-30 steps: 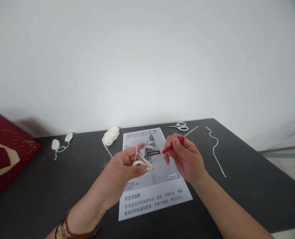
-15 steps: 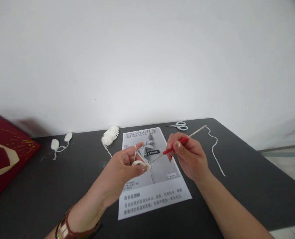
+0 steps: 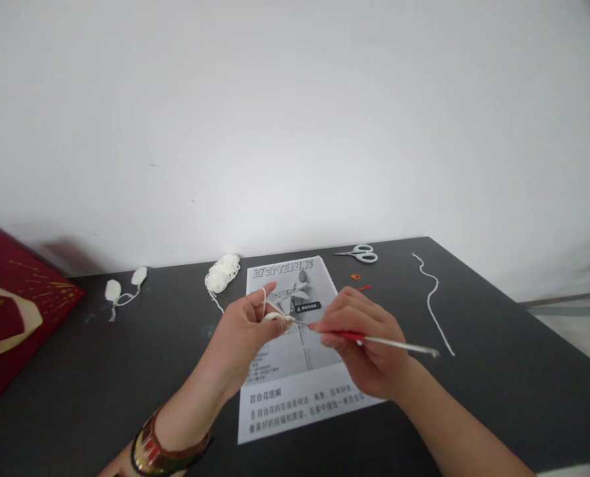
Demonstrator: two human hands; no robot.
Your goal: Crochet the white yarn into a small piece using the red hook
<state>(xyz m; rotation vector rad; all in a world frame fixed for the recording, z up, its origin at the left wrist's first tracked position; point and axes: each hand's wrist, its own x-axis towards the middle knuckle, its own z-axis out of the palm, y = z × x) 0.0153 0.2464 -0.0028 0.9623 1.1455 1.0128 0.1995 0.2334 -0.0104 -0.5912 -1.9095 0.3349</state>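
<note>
My left hand (image 3: 246,331) pinches a small white crochet piece (image 3: 278,318) between thumb and fingers, with a strand of yarn looped over the raised index finger. In my right hand (image 3: 369,341) is a crochet hook (image 3: 399,344) with a red grip, its thin metal tip touching the edge of the crochet piece and its other end pointing right. Both hands are above a printed pattern sheet (image 3: 270,414) with a picture of a flower. From a white yarn ball (image 3: 224,273) behind the left hand, a strand runs down toward that hand.
On the black table (image 3: 176,371), blue-handled scissors (image 3: 363,254) lie near the wall, with an orange stitch marker (image 3: 355,277) and a small orange stick (image 3: 364,288) below. A cut yarn piece (image 3: 431,291) is at right. Two white crocheted ovals (image 3: 113,290) and a red box (image 3: 21,311) are left.
The hook has swung from slanting up to the right to slanting slightly down. My right hand has turned and lowered, uncovering the orange marker and stick. My left hand keeps its pinch.
</note>
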